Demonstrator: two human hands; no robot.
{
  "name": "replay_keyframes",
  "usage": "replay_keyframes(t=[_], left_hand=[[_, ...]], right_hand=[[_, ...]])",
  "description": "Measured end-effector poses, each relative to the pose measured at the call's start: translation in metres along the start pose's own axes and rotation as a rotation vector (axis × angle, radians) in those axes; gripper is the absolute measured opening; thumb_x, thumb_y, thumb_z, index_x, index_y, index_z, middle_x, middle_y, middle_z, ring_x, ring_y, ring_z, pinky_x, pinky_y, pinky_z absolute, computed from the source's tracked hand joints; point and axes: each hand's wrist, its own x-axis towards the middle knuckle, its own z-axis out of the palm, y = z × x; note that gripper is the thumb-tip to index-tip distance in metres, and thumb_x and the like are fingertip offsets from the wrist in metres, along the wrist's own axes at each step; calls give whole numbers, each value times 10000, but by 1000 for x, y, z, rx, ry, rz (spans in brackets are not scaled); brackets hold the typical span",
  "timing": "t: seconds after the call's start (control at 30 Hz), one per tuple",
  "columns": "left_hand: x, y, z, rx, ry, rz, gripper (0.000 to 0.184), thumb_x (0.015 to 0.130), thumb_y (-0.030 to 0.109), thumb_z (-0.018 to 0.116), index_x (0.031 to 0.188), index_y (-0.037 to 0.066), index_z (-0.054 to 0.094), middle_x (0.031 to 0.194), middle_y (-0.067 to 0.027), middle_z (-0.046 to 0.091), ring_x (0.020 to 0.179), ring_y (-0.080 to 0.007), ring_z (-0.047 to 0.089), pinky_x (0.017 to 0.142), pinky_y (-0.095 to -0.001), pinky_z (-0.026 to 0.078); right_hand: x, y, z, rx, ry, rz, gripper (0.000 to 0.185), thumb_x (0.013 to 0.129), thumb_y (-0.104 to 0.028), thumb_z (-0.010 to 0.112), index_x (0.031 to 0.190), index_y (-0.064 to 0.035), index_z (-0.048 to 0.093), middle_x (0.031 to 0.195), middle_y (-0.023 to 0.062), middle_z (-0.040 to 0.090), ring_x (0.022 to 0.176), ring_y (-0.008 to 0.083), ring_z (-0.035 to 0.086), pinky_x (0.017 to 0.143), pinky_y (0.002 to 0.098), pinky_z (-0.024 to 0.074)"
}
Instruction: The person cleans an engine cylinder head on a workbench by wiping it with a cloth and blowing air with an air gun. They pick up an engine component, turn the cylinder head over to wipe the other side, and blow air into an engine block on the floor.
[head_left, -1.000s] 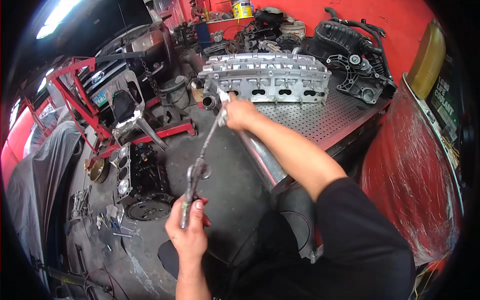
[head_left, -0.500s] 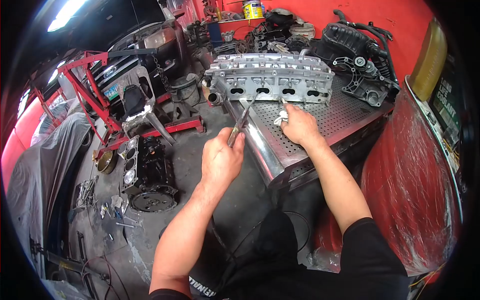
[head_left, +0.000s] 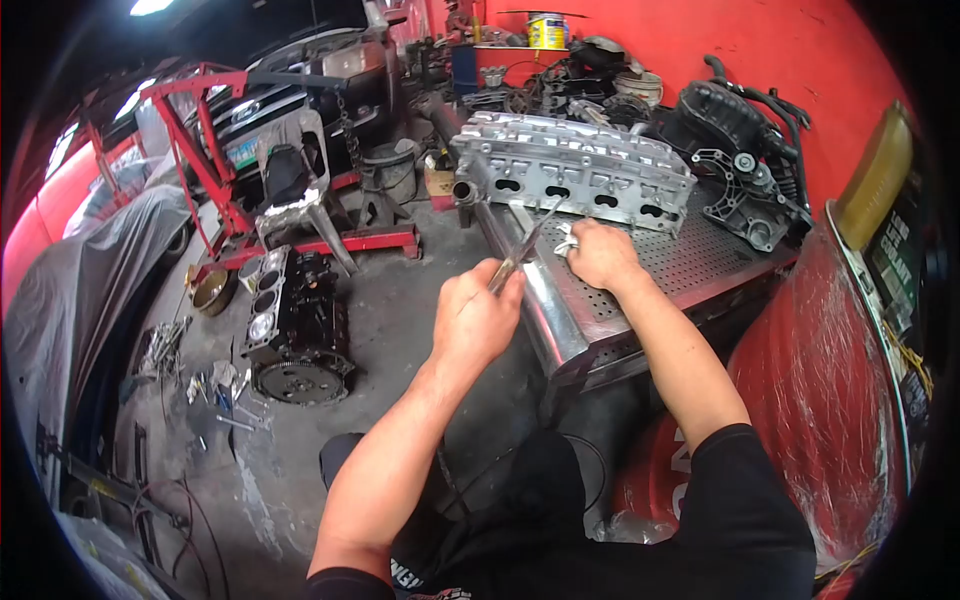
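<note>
A silver cylinder head (head_left: 585,165) with a row of dark ports lies on a perforated metal table (head_left: 650,270). My left hand (head_left: 478,312) is closed around a slim metal tool (head_left: 520,258) with a long thin tip. That tip reaches up toward the ports at the near face; whether it touches is not clear. My right hand (head_left: 605,258) rests low in front of the cylinder head, fingers curled over a crumpled white rag (head_left: 566,241). Part of the rag is hidden by the fingers.
An engine block (head_left: 298,325) stands on the floor at left, with loose tools (head_left: 235,420) nearby. Behind it is a red engine hoist (head_left: 200,170). More engine parts (head_left: 745,180) sit on the table's right. A plastic-wrapped red panel (head_left: 810,390) borders the right side.
The view has shifted, so the table and cylinder head appear farther right and slightly lower. My right fingers have drawn back from the cylinder head's lower edge. Both hands keep their hold.
</note>
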Motion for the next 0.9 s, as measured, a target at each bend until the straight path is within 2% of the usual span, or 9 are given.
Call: replay_keyframes(t=[0.17,0.23,0.4,0.53,0.6,0.63,0.73,0.83,0.9], left_hand=[[13,-12,11,-82,45,-27,275,885,265,673,915,-8,679,736,-233,650,709,-398,654,650,-424,493],[15,-17,9,-110,-34,-92,259,886,245,652,900,-14,662,791,-249,667,800,-431,659,711,-469,518],[-1,-27,-15,-236,-20,-137,253,895,246,643,928,-3,668,785,-269,648,780,-436,652,696,-450,509],[-49,-66,-52,-583,-30,-354,192,910,200,677,923,8,681,653,-74,640,542,-158,598,522,-316,456],[-69,-80,-66,-748,-14,-427,151,939,127,638,988,-13,669,797,-56,700,512,-89,543,460,-243,421],[-76,-87,-68,-756,-31,-428,151,939,127,638,988,-13,669,797,-56,700,512,-89,543,460,-243,421],[-81,-97,-73,-828,42,-480,186,938,114,636,1054,-30,656,855,-71,706,524,-97,553,469,-243,427],[-75,-96,-73,-764,-22,-458,184,938,112,639,1052,-30,653,854,-68,704,526,-101,554,476,-240,432],[-75,-92,-70,-696,-34,-423,180,937,111,640,1052,-27,653,855,-63,703,526,-98,552,480,-237,430]], right_hand=[[2,12,13,43,128,-78,444,851,-260,554,1226,-24,592,1388,163,524,1163,365,587,1008,445,466],[11,7,9,24,105,-100,445,854,-263,552,1246,-57,590,1453,153,464,1152,371,596,1005,454,470],[52,-3,12,-190,-59,-77,430,855,-254,520,1248,-105,609,1528,173,362,1127,380,617,982,476,484],[89,-12,12,-253,-189,9,464,833,-227,486,1255,-86,614,1473,224,423,1156,391,600,987,464,478],[110,-13,16,-270,-298,22,476,814,-212,480,1251,-92,624,1386,245,508,1175,404,581,1004,452,466],[102,-19,17,-274,-304,39,476,814,-212,480,1251,-92,624,1386,245,508,1175,404,581,1004,452,466],[79,-29,21,-101,36,86,428,799,-211,514,1173,-62,660,1229,268,596,1096,403,616,972,460,485],[97,-25,25,-178,-53,76,414,806,-232,530,1160,-53,650,1193,264,612,1069,417,624,945,476,499],[80,-29,25,-108,87,68,382,811,-221,562,1127,-22,645,1239,266,590,1077,420,623,933,491,503]])
